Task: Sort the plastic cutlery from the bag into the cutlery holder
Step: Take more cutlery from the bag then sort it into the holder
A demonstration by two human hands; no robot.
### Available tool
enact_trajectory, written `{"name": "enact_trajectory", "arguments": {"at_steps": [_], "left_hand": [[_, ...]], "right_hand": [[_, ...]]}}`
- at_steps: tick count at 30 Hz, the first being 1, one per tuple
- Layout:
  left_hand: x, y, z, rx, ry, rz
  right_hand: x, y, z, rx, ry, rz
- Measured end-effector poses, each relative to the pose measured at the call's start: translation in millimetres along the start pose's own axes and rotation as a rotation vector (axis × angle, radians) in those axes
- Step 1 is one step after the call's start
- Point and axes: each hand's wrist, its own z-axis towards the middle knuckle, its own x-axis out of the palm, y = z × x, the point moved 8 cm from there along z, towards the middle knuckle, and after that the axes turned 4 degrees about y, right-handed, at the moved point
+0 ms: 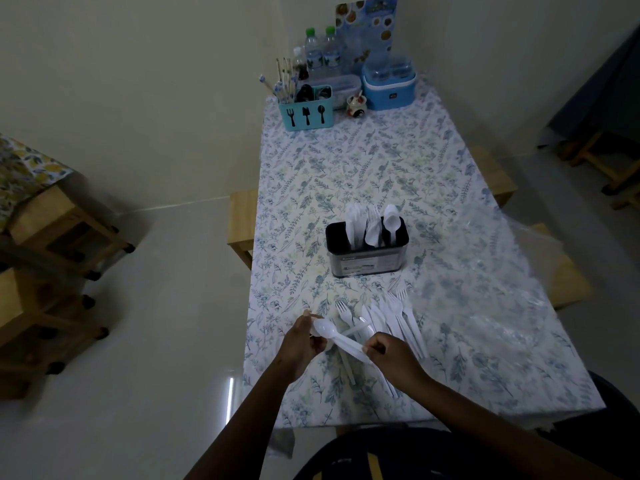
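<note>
A black and steel cutlery holder (367, 261) stands mid-table with white plastic knives, forks and spoons upright in its three sections. Nearer me, a pile of white plastic cutlery (391, 318), mostly forks and knives, lies on the floral tablecloth. My left hand (301, 341) holds the bowl end of a white plastic spoon (341, 337). My right hand (393, 353) pinches the spoon's handle end. The spoon hangs just above the table's near left part. A clear plastic bag (512, 299) lies spread on the table's right side.
At the table's far end stand a teal cutlery caddy (306, 114) with chopsticks, water bottles (322, 51), a blue container (388, 86), a small ceramic jar (356, 105) and a menu card. Wooden stools (52, 233) stand on the floor at left; wooden benches flank the table.
</note>
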Motion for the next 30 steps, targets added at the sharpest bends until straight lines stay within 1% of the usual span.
{"name": "enact_trajectory", "arguments": {"at_steps": [2,4,6,9,12,14,16,17,19,21,23,26,30], "left_hand": [[0.9,0.9,-0.6,0.008,0.028,0.040],[5.6,0.2,-0.8,0.041,0.115,0.165],[6.7,0.9,-1.4,0.053,0.143,0.256],[6.2,4.4,-4.2,0.033,0.107,0.247],[7.4,7.4,-5.6,0.025,0.090,0.254],[11.3,8.9,-5.8,0.016,0.097,0.203],[17.7,8.7,-6.4,0.009,0.097,0.144],[21.1,7.8,-6.5,0.013,0.098,0.121],[29.0,7.5,-5.8,0.023,0.118,0.106],[39.2,4.7,-8.1,0.035,0.144,0.177],[48.0,1.0,-9.5,0.033,0.167,0.312],[57.2,-7.2,-9.7,0.079,0.185,0.489],[73.9,-35.1,-8.4,0.235,0.112,0.602]], "right_hand": [[1.1,-3.6,0.2,0.008,0.015,0.011],[2.3,-5.9,0.6,0.013,0.032,0.015],[3.4,-8.0,0.3,0.015,0.043,0.022],[2.5,-8.4,-1.2,-0.001,0.044,0.024],[-2.7,-8.0,1.7,-0.028,0.009,0.017],[-6.5,-7.9,3.7,-0.023,-0.001,0.013],[-5.1,-6.8,2.6,0.010,0.056,0.021],[-2.6,-7.8,0.5,0.061,0.102,0.058],[6.4,-10.9,-7.5,0.195,0.208,0.258],[11.4,-11.4,-12.7,0.236,0.278,0.414],[6.7,-14.1,-10.5,0.211,0.275,0.430],[-5.3,-15.8,-6.4,0.160,0.245,0.384],[-23.8,-7.1,-2.0,0.132,0.175,0.431]]}}
